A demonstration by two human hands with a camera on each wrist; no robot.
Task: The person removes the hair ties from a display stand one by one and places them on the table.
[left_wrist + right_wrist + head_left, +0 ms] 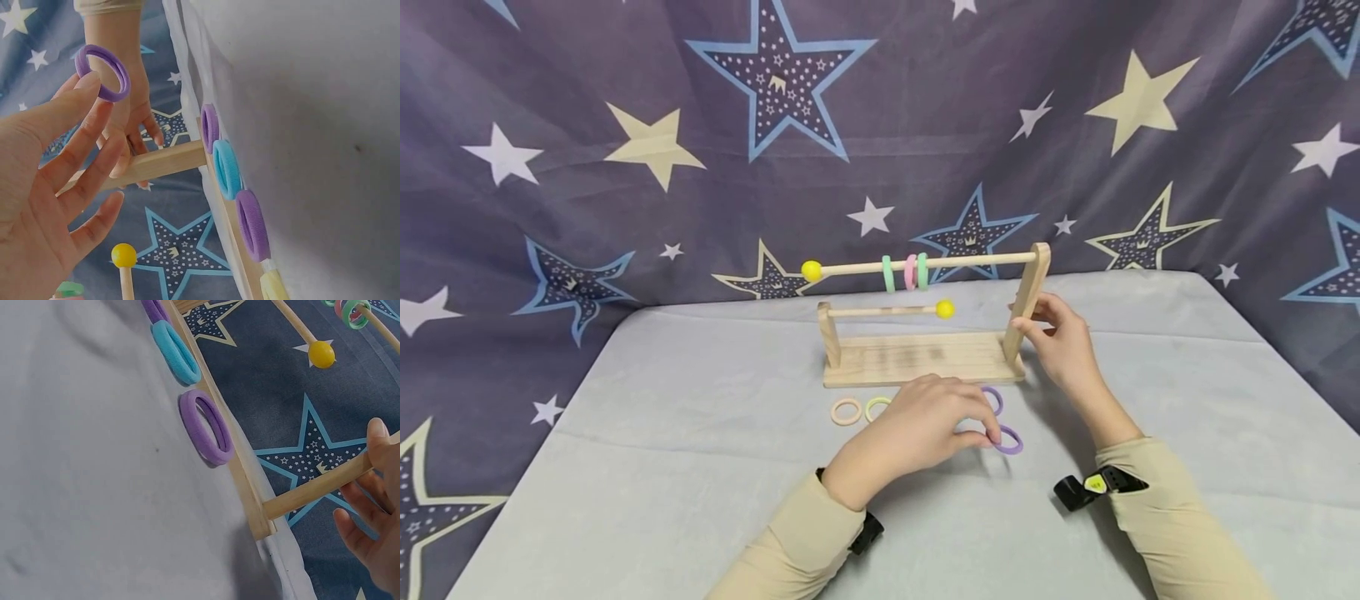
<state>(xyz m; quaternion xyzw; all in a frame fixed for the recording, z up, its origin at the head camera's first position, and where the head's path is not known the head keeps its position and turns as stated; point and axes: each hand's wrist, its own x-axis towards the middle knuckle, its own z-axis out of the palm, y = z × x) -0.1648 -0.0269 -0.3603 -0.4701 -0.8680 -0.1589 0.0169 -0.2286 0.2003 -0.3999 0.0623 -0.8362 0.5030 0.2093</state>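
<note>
My left hand [925, 421] pinches a purple hair tie [1017, 442] between thumb and fingertips, just above the table in front of a wooden rack [925, 375]. In the left wrist view the held hair tie [122, 70] is lifted off the cloth, the other fingers loosely bent. My right hand [1066, 346] grips the rack's tall right post [1028, 292], thumb on the near side. On the upper rod hang two green hair ties [888, 273] and a pink one [910, 272]. A purple hair tie [190, 428] and a blue one [169, 353] lie along the rack's base.
A peach hair tie [835, 412] and a yellow-green one [869, 408] lie left of my left hand, the latter partly covered. Yellow balls [811, 271] cap the rods; the lower rod [883, 312] carries no hair tie. Behind the table [662, 467] hangs a star-patterned cloth [925, 125].
</note>
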